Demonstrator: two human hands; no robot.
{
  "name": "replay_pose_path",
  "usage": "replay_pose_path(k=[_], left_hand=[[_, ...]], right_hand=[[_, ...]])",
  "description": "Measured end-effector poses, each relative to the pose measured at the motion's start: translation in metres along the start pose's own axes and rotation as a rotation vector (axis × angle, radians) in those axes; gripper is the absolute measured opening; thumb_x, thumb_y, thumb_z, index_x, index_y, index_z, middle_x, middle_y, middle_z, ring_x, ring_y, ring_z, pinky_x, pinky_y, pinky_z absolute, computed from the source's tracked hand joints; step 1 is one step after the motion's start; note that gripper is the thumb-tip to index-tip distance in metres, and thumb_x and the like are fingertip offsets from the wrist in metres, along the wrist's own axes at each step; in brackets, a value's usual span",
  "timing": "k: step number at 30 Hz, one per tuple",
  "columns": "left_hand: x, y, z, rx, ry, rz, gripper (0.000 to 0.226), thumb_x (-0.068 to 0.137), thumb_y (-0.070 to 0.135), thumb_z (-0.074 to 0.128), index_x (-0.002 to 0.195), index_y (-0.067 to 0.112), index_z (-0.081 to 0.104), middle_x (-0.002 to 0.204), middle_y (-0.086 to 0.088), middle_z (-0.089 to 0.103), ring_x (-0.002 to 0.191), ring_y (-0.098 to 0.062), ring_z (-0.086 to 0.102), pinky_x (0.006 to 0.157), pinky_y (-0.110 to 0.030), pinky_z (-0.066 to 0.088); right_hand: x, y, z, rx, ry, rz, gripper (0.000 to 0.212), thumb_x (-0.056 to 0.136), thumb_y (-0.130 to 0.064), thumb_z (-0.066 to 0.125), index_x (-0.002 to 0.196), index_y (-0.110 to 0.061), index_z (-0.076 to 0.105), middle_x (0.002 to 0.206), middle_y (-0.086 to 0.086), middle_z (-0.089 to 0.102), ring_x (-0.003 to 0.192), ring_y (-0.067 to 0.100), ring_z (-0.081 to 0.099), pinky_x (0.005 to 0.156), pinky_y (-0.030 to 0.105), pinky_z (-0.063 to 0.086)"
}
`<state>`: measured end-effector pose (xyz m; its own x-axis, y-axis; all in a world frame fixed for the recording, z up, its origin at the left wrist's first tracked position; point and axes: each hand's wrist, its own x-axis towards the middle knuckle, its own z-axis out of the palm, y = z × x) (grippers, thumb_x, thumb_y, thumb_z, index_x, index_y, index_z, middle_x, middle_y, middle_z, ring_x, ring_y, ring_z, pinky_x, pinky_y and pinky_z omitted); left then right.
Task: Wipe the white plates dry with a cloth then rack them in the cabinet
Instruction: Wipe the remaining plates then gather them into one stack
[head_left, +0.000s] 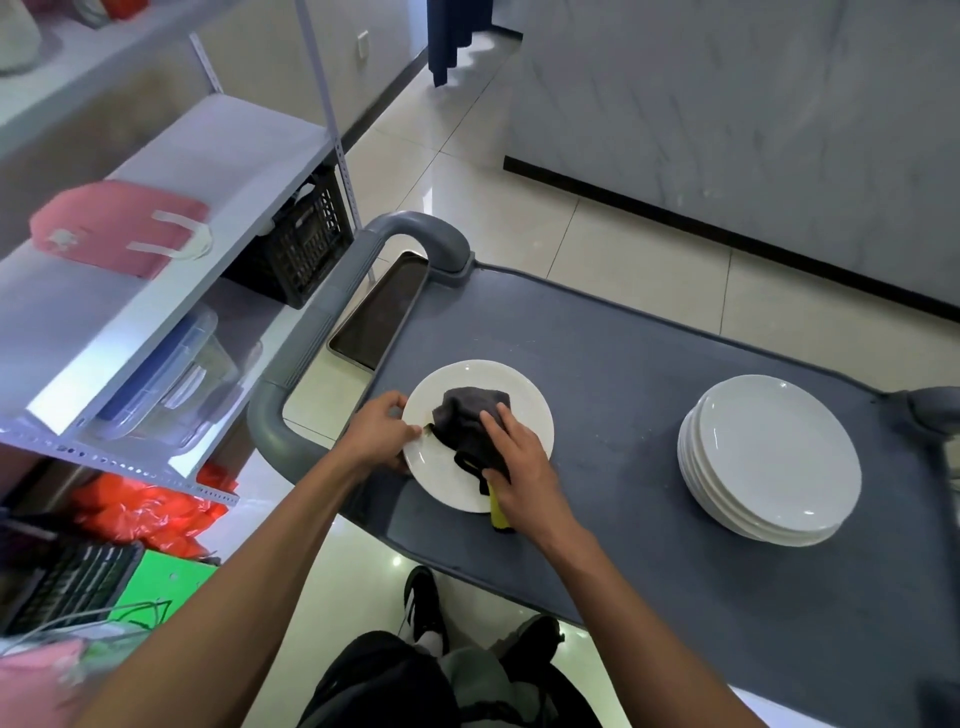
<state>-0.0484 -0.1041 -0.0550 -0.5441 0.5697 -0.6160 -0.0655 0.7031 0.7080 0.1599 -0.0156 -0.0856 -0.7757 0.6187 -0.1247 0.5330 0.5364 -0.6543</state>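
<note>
A single white plate lies flat on the grey cart top. My left hand grips the plate's left rim, thumb on top. A dark grey cloth with a yellow tag lies bunched on the plate's middle. My right hand presses down on the cloth, fingers curled over its near side. To the right stands a stack of several white plates, apart from both hands.
A metal shelf unit stands at the left with a pink bag, a clear lidded box and a black crate. The cart's grey handle curves between shelf and plate. A dark tray sits below it.
</note>
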Motion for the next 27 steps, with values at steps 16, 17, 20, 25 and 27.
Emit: replay_pose_path(k=[16,17,20,25,27], left_hand=[[-0.006,0.019,-0.003,-0.244,-0.129,0.058,0.030,0.093,-0.003,0.057,0.103,0.019,0.075,0.092,-0.018,0.076,0.083,-0.041,0.074,0.066,-0.055,0.062],[-0.006,0.018,-0.001,-0.262,-0.138,0.061,0.030,0.093,-0.003,0.056,0.105,0.017,0.075,0.092,-0.018,0.076,0.083,-0.041,0.073,0.066,-0.053,0.062],[-0.004,0.028,0.000,-0.308,-0.164,0.085,0.032,0.093,-0.009,0.053,0.104,0.012,0.073,0.092,-0.016,0.076,0.078,-0.035,0.074,0.062,-0.047,0.062],[-0.001,0.052,0.003,-0.358,-0.200,0.136,0.032,0.092,-0.012,0.054,0.110,0.009,0.069,0.099,-0.015,0.076,0.077,-0.033,0.073,0.056,-0.042,0.059],[-0.002,0.060,0.008,-0.368,-0.221,0.156,0.029,0.092,-0.010,0.057,0.111,0.009,0.068,0.100,-0.016,0.076,0.081,-0.035,0.072,0.058,-0.044,0.060]], right_hand=[[0.011,-0.031,0.013,0.095,0.150,0.013,0.072,0.092,-0.003,0.063,0.155,-0.025,0.036,0.164,0.002,0.026,0.141,0.024,0.031,0.114,0.019,0.017],[0.013,-0.033,0.012,0.087,0.162,0.001,0.071,0.092,-0.002,0.063,0.155,-0.024,0.037,0.164,0.003,0.027,0.140,0.025,0.032,0.114,0.019,0.017],[0.028,-0.043,0.003,0.055,0.215,-0.037,0.067,0.093,-0.002,0.063,0.153,-0.021,0.041,0.163,0.008,0.030,0.139,0.028,0.035,0.115,0.021,0.020],[0.056,-0.055,-0.028,-0.003,0.336,-0.063,0.063,0.095,-0.001,0.061,0.152,-0.019,0.044,0.161,0.010,0.033,0.138,0.030,0.036,0.117,0.033,0.028],[0.065,-0.053,-0.043,-0.031,0.392,-0.053,0.062,0.096,-0.002,0.060,0.152,-0.020,0.044,0.161,0.010,0.034,0.139,0.030,0.036,0.118,0.037,0.030]])
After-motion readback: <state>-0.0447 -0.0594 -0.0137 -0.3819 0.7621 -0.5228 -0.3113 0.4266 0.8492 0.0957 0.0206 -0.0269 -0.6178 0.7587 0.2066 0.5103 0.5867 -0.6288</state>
